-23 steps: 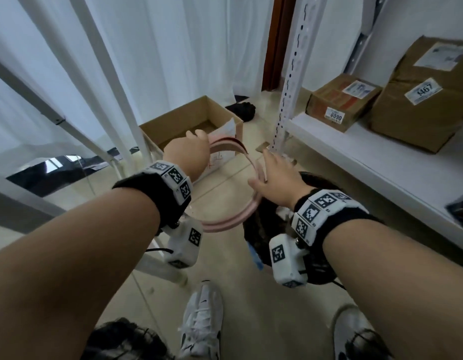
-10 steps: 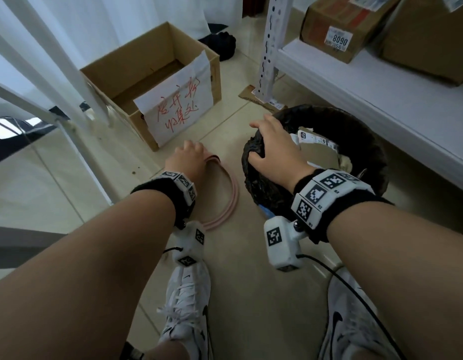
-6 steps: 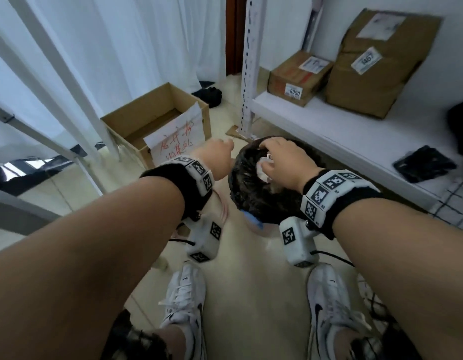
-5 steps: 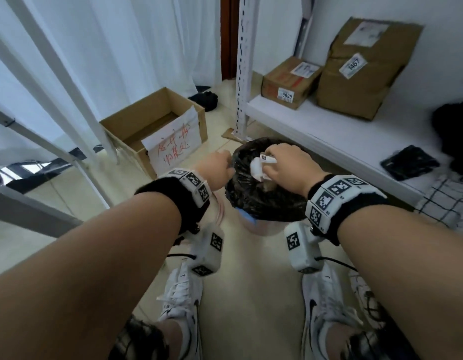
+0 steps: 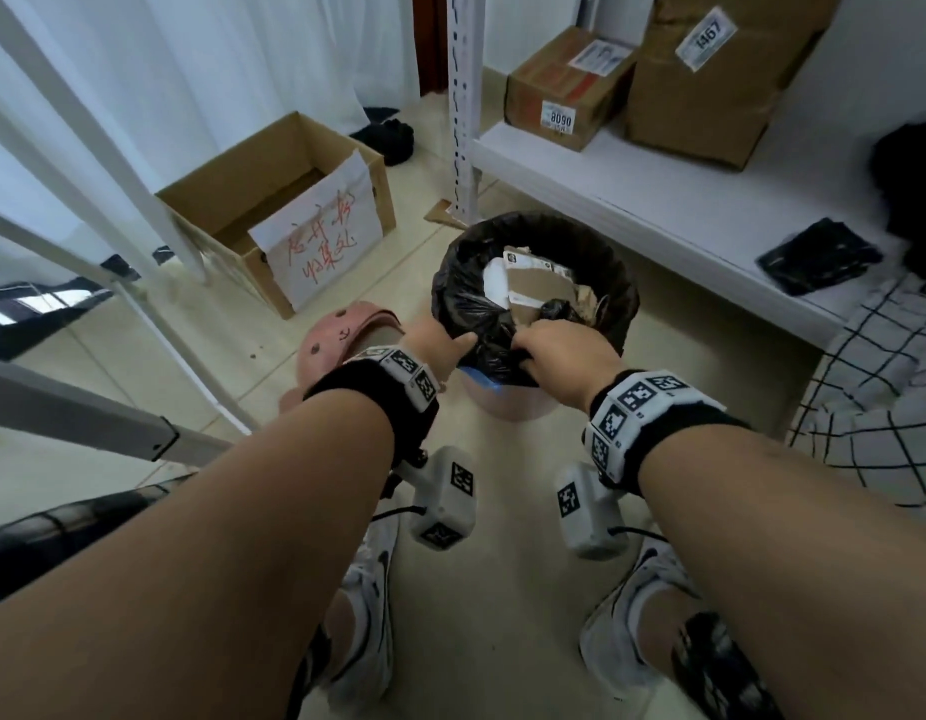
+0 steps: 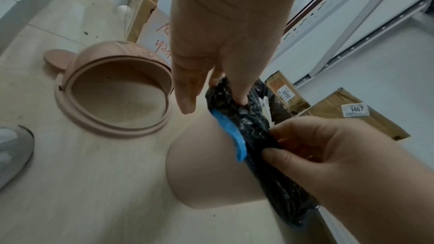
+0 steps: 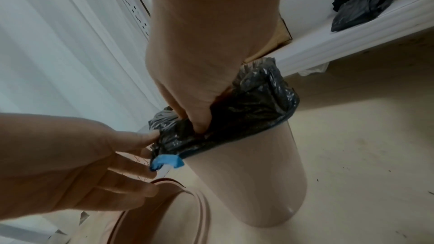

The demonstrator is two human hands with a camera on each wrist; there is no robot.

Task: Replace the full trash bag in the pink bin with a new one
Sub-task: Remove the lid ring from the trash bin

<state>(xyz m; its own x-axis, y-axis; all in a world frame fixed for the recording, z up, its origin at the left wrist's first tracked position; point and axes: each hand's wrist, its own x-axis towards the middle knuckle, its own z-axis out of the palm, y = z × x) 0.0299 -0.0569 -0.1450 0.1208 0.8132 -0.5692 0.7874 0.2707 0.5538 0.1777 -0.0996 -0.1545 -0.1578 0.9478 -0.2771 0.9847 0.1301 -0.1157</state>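
Observation:
The pink bin [image 5: 502,407] stands on the floor, lined with a black trash bag [image 5: 466,304] filled with card and paper. A blue strip [image 6: 231,133] shows under the bag's folded rim. My left hand [image 5: 453,345] and right hand [image 5: 528,345] sit side by side at the near rim, and each pinches the black plastic. In the right wrist view the right hand [image 7: 197,123] digs its fingers into the bag [image 7: 246,114]. In the left wrist view the left hand [image 6: 212,102] has the bag [image 6: 258,136] between thumb and finger. The pink lid [image 5: 336,330] lies on the floor to the left.
An open cardboard box [image 5: 273,200] with a handwritten paper sign stands at the far left. The white shelf [image 5: 658,200] runs close behind the bin with parcels [image 5: 564,90] and a black packet [image 5: 819,254] on it. White frame legs [image 5: 138,200] stand at left. My shoes [image 5: 367,589] are near.
The left hand lifted the lid off and set it on the floor. The right hand left the white paper on top of the rubbish. Both hands now pinch the bag's near rim.

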